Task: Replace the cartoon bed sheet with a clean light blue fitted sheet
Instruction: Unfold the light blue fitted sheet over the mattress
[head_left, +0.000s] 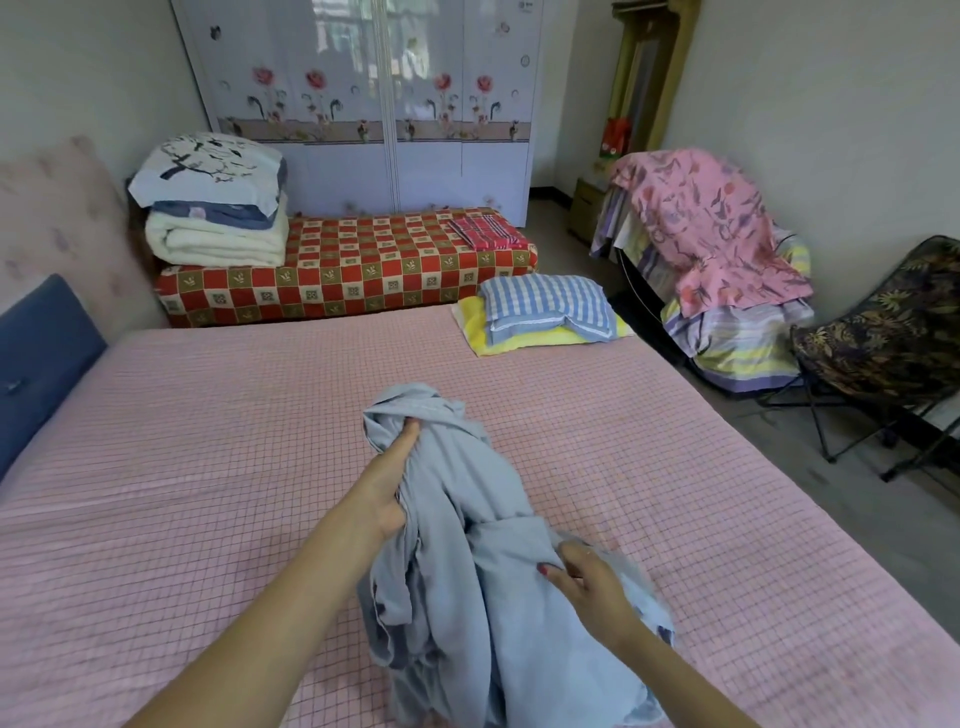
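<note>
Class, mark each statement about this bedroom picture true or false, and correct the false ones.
1. Both hands grip the light blue sheet. True: left hand, right hand.
2. The light blue sheet is spread flat. False: it is bunched up.
3. The checked pillow lies at the far right corner of the bed. True.
4. The folded quilts sit on the folding chair. False: they sit on the red checked bench.

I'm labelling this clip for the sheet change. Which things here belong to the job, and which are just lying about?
Job:
light blue sheet, bunched
left hand, gripping it
right hand, gripping it
pink checked mattress

Lying about:
blue checked pillow
folded quilts
red checked couch
folding chair
</note>
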